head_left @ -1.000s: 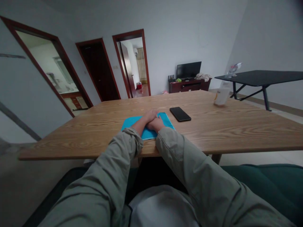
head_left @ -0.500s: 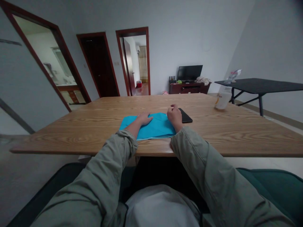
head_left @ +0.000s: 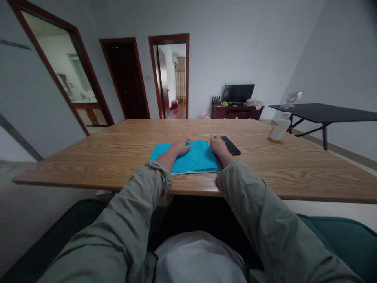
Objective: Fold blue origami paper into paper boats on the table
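A folded bright blue cloth [head_left: 198,159] lies near the front edge of the wooden table. My left hand [head_left: 180,147] rests on the cloth's upper left part, palm down with the fingers stretched out. At the cloth's right edge is my right hand [head_left: 219,146], its fingers curled and close together. Those fingertips are turned away from me, so whether they hold the cloth's edge cannot be made out. A black phone-like slab [head_left: 230,145] lies flat just right of my right hand, partly behind it.
The wooden table [head_left: 97,157] spreads wide on both sides. A whitish translucent plastic container [head_left: 279,129] stands toward its right side. Beyond it is a black folding table [head_left: 326,113] with a clear plastic item on top. A television [head_left: 238,93] sits on a dark cabinet by the far wall.
My right hand has come down from a raised, pinched pose to the cloth's right edge. The left hand stays on the cloth. The whole view has shifted slightly.
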`<action>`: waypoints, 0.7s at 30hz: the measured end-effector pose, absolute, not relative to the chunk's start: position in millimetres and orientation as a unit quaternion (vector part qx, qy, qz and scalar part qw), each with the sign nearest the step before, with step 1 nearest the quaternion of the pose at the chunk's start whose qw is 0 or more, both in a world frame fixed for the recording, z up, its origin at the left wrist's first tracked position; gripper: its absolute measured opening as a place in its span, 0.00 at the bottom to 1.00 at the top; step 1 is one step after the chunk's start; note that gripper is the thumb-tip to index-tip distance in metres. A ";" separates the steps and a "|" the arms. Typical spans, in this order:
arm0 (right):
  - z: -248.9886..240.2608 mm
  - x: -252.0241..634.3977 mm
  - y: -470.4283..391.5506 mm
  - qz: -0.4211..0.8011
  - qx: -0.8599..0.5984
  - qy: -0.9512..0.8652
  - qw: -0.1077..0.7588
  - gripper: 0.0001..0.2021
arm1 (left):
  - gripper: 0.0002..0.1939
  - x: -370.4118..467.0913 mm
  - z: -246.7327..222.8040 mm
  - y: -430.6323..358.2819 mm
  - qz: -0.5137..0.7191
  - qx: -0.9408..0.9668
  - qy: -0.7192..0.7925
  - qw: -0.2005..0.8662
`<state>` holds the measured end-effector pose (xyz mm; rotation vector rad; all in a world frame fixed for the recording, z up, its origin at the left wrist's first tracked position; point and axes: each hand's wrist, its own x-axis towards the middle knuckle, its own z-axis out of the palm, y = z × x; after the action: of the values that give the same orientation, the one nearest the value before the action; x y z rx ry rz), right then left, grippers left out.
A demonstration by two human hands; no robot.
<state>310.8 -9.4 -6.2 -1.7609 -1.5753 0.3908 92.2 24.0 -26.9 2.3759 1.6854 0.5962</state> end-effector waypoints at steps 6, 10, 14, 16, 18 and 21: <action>-19.0 316.4 11.8 0.165 -0.632 -0.657 0.376 0.20 | 0.24 92.3 -25.6 24.1 0.233 0.789 0.560 0.098; -21.7 316.6 18.0 0.153 -0.628 -0.663 0.377 0.24 | 0.23 93.1 -27.3 26.8 0.228 0.796 0.553 0.089; -19.2 311.0 18.5 0.136 -0.628 -0.684 0.345 0.26 | 0.23 94.5 -27.3 26.7 0.212 0.792 0.567 0.075; -18.3 308.2 18.5 0.126 -0.626 -0.700 0.322 0.25 | 0.22 95.1 -26.4 25.2 0.208 0.791 0.570 0.070; -18.5 306.8 18.6 0.117 -0.629 -0.708 0.298 0.24 | 0.22 95.7 -25.1 22.9 0.207 0.792 0.569 0.069; -20.0 307.2 18.4 0.100 -0.642 -0.707 0.279 0.25 | 0.22 96.3 -22.7 19.2 0.204 0.792 0.571 0.070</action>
<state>307.2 18.4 -20.0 -1.7232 -1.8973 0.2687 96.3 19.2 -22.7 2.3839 1.7182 0.6138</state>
